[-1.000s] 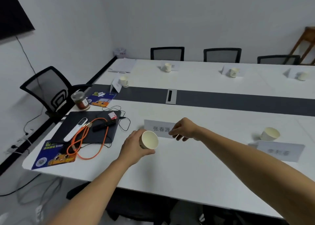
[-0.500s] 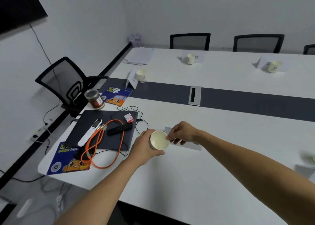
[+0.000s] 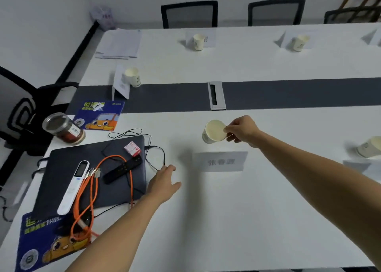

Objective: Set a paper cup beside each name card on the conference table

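Observation:
My right hand pinches the rim of a white paper cup, tilted toward me, just behind a grey name card on the white conference table. Whether the cup's base touches the table I cannot tell. My left hand hovers open over the table, left of the card, holding nothing. Other cups stand by cards: one at the left end, two on the far side, and one at the right edge.
A dark laptop at the left carries a white remote, a black remote, orange cables and a small red box. A jar, blue booklets and papers lie nearby. Chairs line the far side.
The cup passed from my left hand to my right, which carried it to behind the name card. My left hand let go and drew back to the left, open.

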A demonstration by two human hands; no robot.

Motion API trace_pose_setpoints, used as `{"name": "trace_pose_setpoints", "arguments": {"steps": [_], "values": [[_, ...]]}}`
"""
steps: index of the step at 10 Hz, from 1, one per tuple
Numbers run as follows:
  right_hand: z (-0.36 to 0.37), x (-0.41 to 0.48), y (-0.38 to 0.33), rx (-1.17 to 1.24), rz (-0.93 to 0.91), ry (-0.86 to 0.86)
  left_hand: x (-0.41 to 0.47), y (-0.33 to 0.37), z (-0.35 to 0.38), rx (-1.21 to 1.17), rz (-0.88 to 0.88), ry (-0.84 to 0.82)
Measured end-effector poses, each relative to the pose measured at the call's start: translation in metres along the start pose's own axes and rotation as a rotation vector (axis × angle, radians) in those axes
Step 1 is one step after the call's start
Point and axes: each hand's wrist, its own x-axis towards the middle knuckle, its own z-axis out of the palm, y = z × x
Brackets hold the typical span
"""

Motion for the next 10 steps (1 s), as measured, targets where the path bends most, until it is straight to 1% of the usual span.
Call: {"name": "trace_pose_setpoints", "arguments": {"steps": [1,2,3,4,5,7,8,10], "values": [[0.004,0.015,0.013,-0.013,0.103,0.094,0.014,-0.008,0.027,0.129,0.046,-0.084],[0.014,0.032,0.023,-0.019,0.176,0.142,0.029,-0.016,0.048,0.254,0.127,-0.065],[0.027,0.045,0.032,-0.035,0.214,0.166,0.04,-0.025,0.064,0.348,0.171,-0.03],[0.039,0.058,0.039,-0.071,0.249,0.165,0.05,-0.032,0.076,0.396,0.21,0.042],[0.046,0.069,0.046,-0.095,0.281,0.16,0.053,-0.038,0.086,0.396,0.214,0.019],[0.05,0.075,0.054,-0.097,0.293,0.157,0.055,-0.053,0.101,0.416,0.235,0.064],[0.047,0.07,0.054,-0.081,0.286,0.158,0.056,-0.05,0.101,0.425,0.225,0.065],[0.033,0.037,0.055,-0.085,0.264,0.209,0.055,-0.046,0.089,0.441,0.225,0.009]]}}
